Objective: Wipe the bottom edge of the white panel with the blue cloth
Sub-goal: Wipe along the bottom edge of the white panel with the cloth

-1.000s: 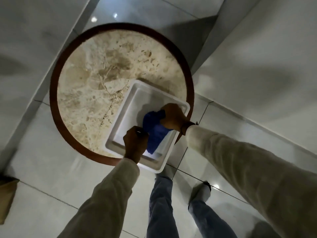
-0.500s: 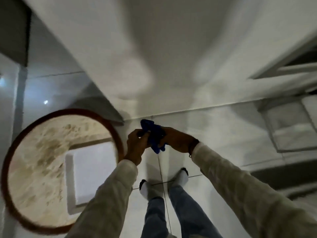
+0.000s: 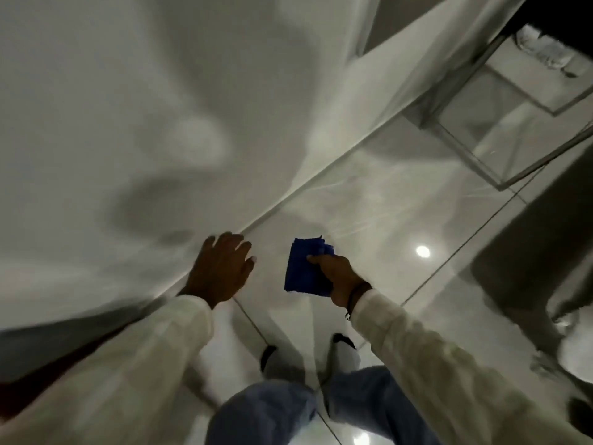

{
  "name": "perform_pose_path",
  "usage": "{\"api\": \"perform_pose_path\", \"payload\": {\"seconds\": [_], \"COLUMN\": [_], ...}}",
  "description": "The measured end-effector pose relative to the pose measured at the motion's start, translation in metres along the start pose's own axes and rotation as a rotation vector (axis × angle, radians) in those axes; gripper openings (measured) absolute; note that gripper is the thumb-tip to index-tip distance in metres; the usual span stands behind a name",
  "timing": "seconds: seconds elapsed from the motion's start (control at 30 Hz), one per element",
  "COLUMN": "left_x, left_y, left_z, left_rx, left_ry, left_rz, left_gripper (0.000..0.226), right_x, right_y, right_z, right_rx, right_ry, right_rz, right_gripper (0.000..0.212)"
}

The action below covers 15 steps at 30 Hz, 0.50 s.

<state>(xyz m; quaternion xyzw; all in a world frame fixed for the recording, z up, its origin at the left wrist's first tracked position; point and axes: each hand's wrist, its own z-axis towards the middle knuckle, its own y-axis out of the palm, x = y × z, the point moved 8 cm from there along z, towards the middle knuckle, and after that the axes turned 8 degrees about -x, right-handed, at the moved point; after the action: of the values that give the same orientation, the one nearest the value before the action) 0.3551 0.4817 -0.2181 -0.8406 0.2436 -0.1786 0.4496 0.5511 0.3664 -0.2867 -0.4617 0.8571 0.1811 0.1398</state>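
The white panel (image 3: pixel 134 101) fills the upper left of the head view, and its bottom edge runs diagonally where it meets the glossy floor. My left hand (image 3: pixel 221 268) is open with fingers spread, lying over that bottom edge. My right hand (image 3: pixel 337 277) is shut on the folded blue cloth (image 3: pixel 305 268), which hangs above the floor tiles a short way right of the panel's edge, apart from it. The picture is blurred by motion.
Glossy pale floor tiles (image 3: pixel 401 220) with grout lines and light reflections spread to the right. A metal-framed glass structure (image 3: pixel 500 123) stands at the upper right. A dark surface (image 3: pixel 539 239) lies at the right. My legs and socked feet (image 3: pixel 343 351) are below.
The view swung away from the round marble table and white tray toward the panel. My left hand let go of the cloth and moved onto the panel's bottom edge; my right hand keeps the cloth.
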Motion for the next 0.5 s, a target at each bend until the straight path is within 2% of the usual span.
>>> {"api": "perform_pose_path", "payload": {"seconds": [0.1,0.17,0.23,0.4,0.5], "left_x": [-0.026,-0.036,-0.042,-0.063,-0.063], "left_y": [0.053,0.080,0.098,0.126,0.126], "left_z": [0.096,0.148,0.193,0.251,0.254], "left_rx": [-0.028,-0.016,0.071,0.375,0.493], "left_ry": [0.100,0.171,0.220,0.146,0.188], "left_rz": [0.438,0.627,0.739,1.075,1.110], "left_gripper": [0.068,0.073,0.080,0.081,0.078], "right_x": [0.022,0.032,0.040,0.041,0.037], "right_y": [-0.001,0.002,0.006,0.027,0.044], "right_z": [0.117,0.184,0.251,0.374,0.416], "right_rx": [-0.007,-0.029,-0.048,-0.102,-0.134], "right_ry": [-0.059,-0.106,-0.159,-0.284,-0.352], "right_rz": [0.121,0.201,0.261,0.380,0.384], "right_gripper": [0.048,0.049,0.052,0.055,0.051]}}
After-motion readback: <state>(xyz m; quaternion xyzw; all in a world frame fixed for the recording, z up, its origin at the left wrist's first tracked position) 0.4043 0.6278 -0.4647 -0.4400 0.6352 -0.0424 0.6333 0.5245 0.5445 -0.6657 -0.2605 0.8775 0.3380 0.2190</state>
